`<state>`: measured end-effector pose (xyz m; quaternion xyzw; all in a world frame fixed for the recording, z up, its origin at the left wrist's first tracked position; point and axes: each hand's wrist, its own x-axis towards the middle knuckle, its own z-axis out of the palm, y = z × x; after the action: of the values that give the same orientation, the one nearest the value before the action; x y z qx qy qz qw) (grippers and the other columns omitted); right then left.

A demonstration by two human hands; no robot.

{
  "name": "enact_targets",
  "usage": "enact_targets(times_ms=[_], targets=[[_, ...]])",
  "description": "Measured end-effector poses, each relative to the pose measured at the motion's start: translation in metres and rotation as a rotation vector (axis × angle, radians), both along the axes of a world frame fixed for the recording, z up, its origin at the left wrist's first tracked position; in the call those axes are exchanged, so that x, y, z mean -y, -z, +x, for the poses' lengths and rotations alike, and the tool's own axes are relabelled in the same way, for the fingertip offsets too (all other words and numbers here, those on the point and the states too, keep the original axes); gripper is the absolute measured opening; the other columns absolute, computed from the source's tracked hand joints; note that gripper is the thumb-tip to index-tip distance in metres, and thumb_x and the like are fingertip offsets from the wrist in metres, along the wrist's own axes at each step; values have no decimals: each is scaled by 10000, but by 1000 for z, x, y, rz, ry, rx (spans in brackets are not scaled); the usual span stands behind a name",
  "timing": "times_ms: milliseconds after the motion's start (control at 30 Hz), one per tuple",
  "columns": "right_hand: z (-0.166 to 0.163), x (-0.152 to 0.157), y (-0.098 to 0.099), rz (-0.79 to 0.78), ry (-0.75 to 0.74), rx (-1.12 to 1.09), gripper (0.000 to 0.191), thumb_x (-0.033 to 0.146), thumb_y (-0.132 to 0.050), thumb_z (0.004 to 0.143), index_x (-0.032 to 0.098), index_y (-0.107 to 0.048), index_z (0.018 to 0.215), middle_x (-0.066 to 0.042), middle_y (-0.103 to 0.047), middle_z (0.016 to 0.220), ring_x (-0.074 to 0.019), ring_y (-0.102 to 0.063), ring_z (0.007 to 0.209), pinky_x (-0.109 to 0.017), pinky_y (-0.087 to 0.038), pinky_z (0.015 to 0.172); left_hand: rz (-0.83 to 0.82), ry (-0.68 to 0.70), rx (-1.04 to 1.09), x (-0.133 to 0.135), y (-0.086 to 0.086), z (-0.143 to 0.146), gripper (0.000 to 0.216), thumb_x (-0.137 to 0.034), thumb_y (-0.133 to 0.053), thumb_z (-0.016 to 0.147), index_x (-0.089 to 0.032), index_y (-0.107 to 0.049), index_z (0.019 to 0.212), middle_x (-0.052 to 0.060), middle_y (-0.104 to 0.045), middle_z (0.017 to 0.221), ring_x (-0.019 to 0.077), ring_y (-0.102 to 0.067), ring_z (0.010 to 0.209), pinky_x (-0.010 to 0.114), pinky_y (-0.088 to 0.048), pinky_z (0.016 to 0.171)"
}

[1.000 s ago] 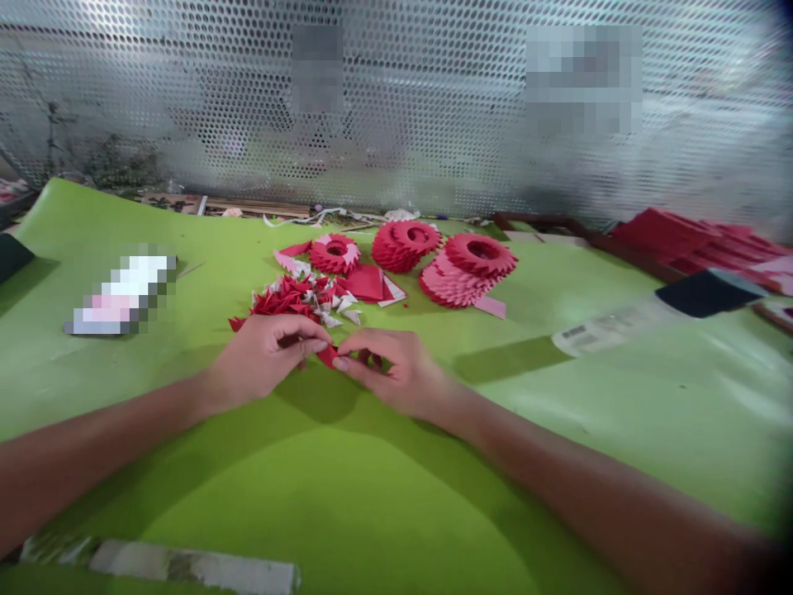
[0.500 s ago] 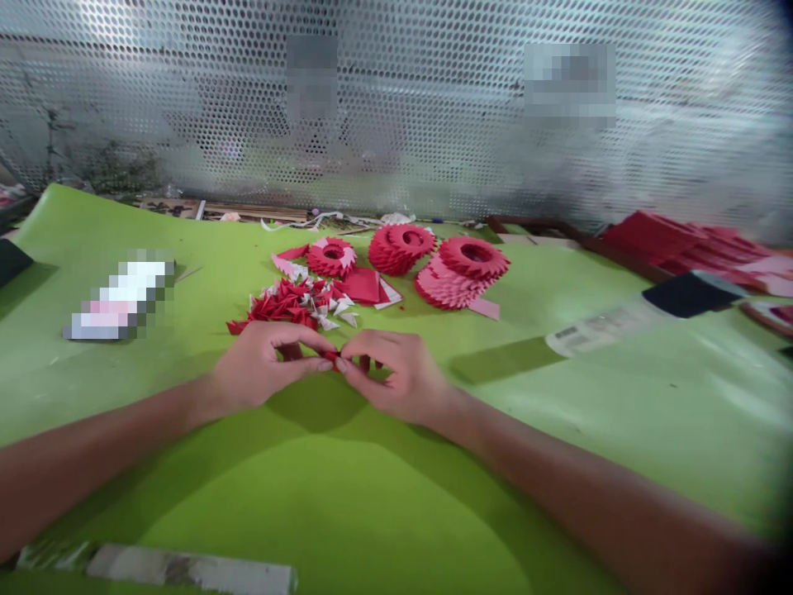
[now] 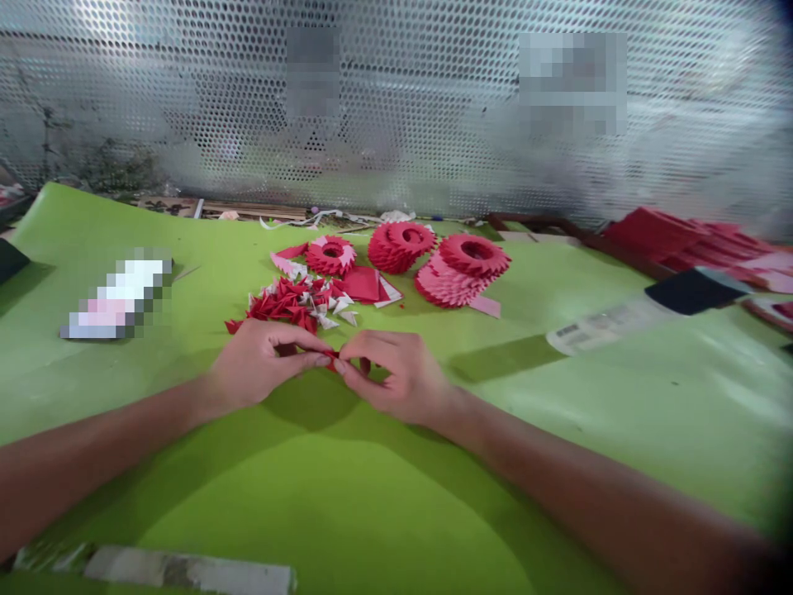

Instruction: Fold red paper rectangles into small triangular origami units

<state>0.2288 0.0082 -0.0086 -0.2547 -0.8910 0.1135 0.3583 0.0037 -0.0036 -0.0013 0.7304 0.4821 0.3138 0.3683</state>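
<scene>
Between my fingertips is a small folded piece of red paper (image 3: 333,359). My left hand (image 3: 263,361) pinches its left end with thumb and forefinger, and my right hand (image 3: 400,373) pinches the right end. Just beyond my left hand lies a pile of folded red and white paper triangles (image 3: 285,304). Behind it are a small red and pink paper ring (image 3: 330,256) and a stack of red paper squares (image 3: 360,284). Farther right, a red ring-shaped paper piece (image 3: 400,248) stands beside a taller pink and red one (image 3: 462,271).
A bottle with a dark cap (image 3: 610,325) lies at the right. Red paper sheets (image 3: 672,240) are stacked at the far right. A blurred-out phone-like object (image 3: 121,299) lies at the left. A perforated metal panel (image 3: 396,107) rises behind the green tabletop (image 3: 334,512).
Almost nothing differs. Both hands keep their pinch on the red paper piece, with a slight shift of the fingers; the view has moved a little.
</scene>
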Motion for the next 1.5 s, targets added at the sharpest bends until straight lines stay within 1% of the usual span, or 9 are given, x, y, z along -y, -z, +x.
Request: enact_targets(times_ms=[167, 533, 833, 933, 1067, 1167, 1267, 1333, 1500], targets=[[1, 1, 0, -21, 8, 2, 83, 167, -639, 896, 173, -705, 846, -1, -733, 742, -107, -628, 592, -215, -454, 550, 53, 36, 8, 1, 1, 0, 135, -295, -727, 858, -256, -826, 940, 21, -815, 891, 179, -738, 706, 237, -526, 530], [0, 0, 0, -2, -6, -21, 92, 183, -643, 910, 161, -710, 850, -5, -729, 722, -101, -614, 562, -213, -442, 514, 161, 47, -12, 2, -2, 0, 105, -273, -726, 870, -232, -818, 898, 15, -805, 798, 136, -692, 582, 207, -496, 473], [1, 0, 1, 7, -33, -23, 91, 171, -639, 917, 169, -707, 857, -6, -741, 730, -98, -621, 562, -206, -457, 496, 231, 92, 1, 1, -3, -1, 93, -226, -727, 856, -218, -811, 895, 6, -805, 788, 122, -698, 591, 193, -545, 517], [1, 0, 0, 10, -31, -13, 96, 177, -631, 920, 172, -704, 858, -4, -740, 736, -100, -623, 576, -212, -461, 509, 263, 98, 57, 1, -3, -1, 88, -203, -733, 850, -207, -813, 888, 13, -807, 805, 129, -717, 645, 201, -568, 575], [1, 0, -2, 16, -65, -36, 70, 143, -632, 892, 156, -700, 886, -8, -736, 749, -94, -616, 563, -208, -464, 498, 262, 59, 112, 0, -4, 0, 67, -177, -759, 831, -195, -814, 865, 13, -806, 809, 128, -724, 682, 212, -577, 652], [1, -1, -3, 13, -87, -51, 78, 133, -614, 895, 156, -685, 873, -14, -736, 758, -96, -620, 573, -208, -473, 503, 249, 52, 124, 0, -4, -1, 56, -180, -769, 825, -189, -814, 856, 13, -804, 797, 120, -710, 661, 206, -566, 634], [2, -3, -4, -6, -113, -39, 91, 130, -603, 898, 169, -663, 842, -19, -744, 789, -108, -644, 627, -221, -504, 553, 251, 62, 123, 0, -3, -1, 63, -173, -765, 824, -197, -815, 854, 8, -797, 776, 115, -690, 632, 202, -551, 598], [3, -3, -5, 3, -124, -34, 78, 133, -608, 894, 174, -661, 853, -23, -749, 803, -113, -652, 638, -224, -508, 557, 252, 61, 114, 0, -3, 0, 64, -183, -762, 830, -204, -815, 859, 9, -799, 784, 123, -699, 648, 215, -561, 614], [4, -1, -5, 51, -47, 42, 53, 165, -605, 908, 171, -647, 875, -24, -740, 762, -115, -642, 584, -230, -497, 515, 282, 30, 84, 2, -4, 0, 64, -202, -754, 840, -215, -811, 867, 11, -803, 813, 142, -721, 689, 248, -583, 666]])
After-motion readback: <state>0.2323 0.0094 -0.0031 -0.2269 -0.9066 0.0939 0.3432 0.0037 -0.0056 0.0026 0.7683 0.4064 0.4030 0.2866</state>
